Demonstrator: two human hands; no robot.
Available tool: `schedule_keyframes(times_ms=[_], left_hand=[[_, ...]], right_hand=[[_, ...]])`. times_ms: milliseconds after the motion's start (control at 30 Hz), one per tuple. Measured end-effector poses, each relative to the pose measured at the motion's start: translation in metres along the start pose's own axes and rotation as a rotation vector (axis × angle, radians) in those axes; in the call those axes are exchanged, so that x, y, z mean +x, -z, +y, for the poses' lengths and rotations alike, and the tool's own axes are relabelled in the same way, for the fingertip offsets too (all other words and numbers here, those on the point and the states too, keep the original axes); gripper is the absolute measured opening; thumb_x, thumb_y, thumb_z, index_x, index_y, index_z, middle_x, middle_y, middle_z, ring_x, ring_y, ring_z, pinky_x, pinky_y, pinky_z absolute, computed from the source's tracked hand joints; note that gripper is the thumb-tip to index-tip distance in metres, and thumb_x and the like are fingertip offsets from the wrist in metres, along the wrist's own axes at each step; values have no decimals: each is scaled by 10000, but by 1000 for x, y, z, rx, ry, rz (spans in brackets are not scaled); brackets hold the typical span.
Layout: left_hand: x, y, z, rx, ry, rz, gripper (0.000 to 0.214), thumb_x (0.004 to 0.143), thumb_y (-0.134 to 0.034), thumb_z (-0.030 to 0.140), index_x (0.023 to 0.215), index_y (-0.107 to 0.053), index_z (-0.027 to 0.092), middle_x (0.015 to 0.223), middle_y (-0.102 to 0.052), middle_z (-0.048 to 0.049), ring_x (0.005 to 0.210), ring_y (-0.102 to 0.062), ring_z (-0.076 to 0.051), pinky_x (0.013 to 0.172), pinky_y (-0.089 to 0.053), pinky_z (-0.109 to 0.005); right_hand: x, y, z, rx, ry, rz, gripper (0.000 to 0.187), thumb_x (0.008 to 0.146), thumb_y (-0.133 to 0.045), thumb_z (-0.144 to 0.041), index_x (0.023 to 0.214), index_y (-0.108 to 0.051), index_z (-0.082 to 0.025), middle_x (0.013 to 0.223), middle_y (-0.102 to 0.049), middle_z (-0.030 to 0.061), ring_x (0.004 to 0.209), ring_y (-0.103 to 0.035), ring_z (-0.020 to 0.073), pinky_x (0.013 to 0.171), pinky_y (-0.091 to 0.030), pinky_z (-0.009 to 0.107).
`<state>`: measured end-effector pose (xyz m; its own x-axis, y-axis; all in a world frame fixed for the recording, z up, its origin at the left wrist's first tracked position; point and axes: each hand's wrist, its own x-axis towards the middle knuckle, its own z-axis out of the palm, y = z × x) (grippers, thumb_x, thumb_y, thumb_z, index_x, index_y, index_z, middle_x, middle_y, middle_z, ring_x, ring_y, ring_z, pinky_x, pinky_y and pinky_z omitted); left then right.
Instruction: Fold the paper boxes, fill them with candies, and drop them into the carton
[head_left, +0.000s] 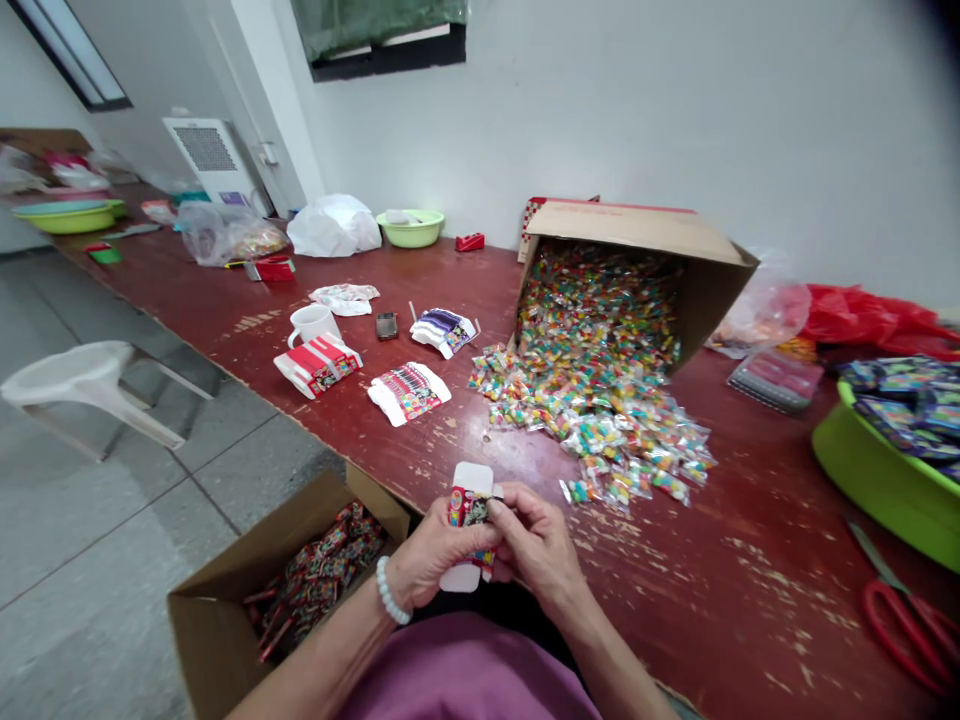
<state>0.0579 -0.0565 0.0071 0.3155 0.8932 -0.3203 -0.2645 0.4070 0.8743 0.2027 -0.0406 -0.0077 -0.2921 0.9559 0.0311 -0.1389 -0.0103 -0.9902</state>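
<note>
Close to my body, over the table's front edge, my left hand (431,555) is closed around a small printed candy box (471,510) with white end flaps sticking out at top and bottom. My right hand (536,545) pinches the same box at its right side, thumb on the printed face. Just beyond my hands, small clear packets of colourful candy (615,440) spill from a tipped cardboard carton (637,220). Flat stacks of printed boxes lie ahead to the left: a red one (319,365), a red-and-white one (409,392) and a purple one (444,330).
Below the table on the left stands an open carton (214,635) of filled red boxes (322,570). Red-handled scissors (904,620) and a green basin (870,480) of dark packets are at right. A white mug (313,325) and a white stool (82,375) are to the left.
</note>
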Motion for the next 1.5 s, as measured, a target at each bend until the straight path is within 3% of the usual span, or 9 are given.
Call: schedule_keyframes(times_ms=[167, 333, 433, 567, 800, 1000, 1133, 1367, 1500], left_hand=[[-4, -1, 9, 149, -213, 135, 387, 755, -749, 254, 1096, -578, 191, 1032, -692, -46, 934, -648, -183, 815, -529, -290], [-12, -3, 4, 256, -276, 271, 569, 793, -709, 263, 1274, -405, 261, 992, -674, -32, 833, -670, -184, 751, -552, -312], [-13, -3, 2, 308, -283, 286, 570, 819, -678, 272, 1331, -429, 248, 1017, -664, -46, 832, -657, -180, 746, -548, -296], [-12, 2, 3, 321, -275, 213, 449, 851, -645, 298, 1277, -521, 226, 1030, -679, -55, 858, -649, -187, 770, -535, -290], [-11, 4, 4, 417, -253, 171, 243, 904, -578, 368, 1073, -608, 196, 920, -670, -34, 834, -596, -171, 756, -483, -259], [-13, 1, 8, 458, -247, 106, 196, 912, -564, 365, 979, -634, 194, 912, -662, -28, 826, -576, -164, 757, -459, -248], [-11, 2, 3, 319, -295, 139, 201, 867, -645, 349, 996, -584, 207, 880, -642, -10, 824, -591, -153, 763, -468, -250], [-8, -5, -7, -113, 87, 6, 488, 889, -518, 583, 1198, -488, 206, 812, -665, -36, 581, -650, -159, 526, -506, -263], [-5, -9, -15, -149, 142, 117, 600, 876, -451, 662, 1234, -529, 188, 652, -643, -6, 414, -577, -134, 402, -446, -227]], right_hand=[[5, 6, -10, -196, 75, 149, 263, 889, -596, -413, 866, -729, -187, 848, -704, 57, 803, -634, 212, 733, -497, 307], [4, 3, -1, 45, -44, 200, 442, 851, -660, -441, 1223, -569, -221, 874, -702, 33, 753, -644, 189, 655, -518, 288], [2, 0, 4, 126, 2, 203, 392, 847, -678, -409, 1174, -557, -231, 931, -699, 34, 823, -652, 182, 730, -524, 294], [0, 3, 4, 93, 79, 119, 226, 873, -656, -385, 1020, -627, -216, 943, -687, 27, 846, -627, 170, 772, -493, 279], [5, 20, -5, 7, -48, 71, 265, 819, -709, -431, 768, -674, -173, 737, -653, 3, 687, -567, 145, 678, -445, 259], [5, 24, -7, 204, -162, 28, 424, 699, -826, -365, 1052, -653, -209, 761, -638, -26, 672, -581, 138, 647, -455, 255], [3, 26, -7, 67, -136, -19, 234, 770, -768, -386, 823, -681, -175, 761, -674, 17, 686, -587, 151, 650, -461, 266], [0, 23, -11, -205, 102, 34, 168, 856, -671, -368, 810, -711, -211, 744, -650, 21, 652, -585, 163, 622, -454, 278], [-1, 22, -19, -487, 286, -100, 176, 908, -609, -344, 860, -740, -237, 818, -672, 41, 779, -610, 191, 715, -456, 300]])
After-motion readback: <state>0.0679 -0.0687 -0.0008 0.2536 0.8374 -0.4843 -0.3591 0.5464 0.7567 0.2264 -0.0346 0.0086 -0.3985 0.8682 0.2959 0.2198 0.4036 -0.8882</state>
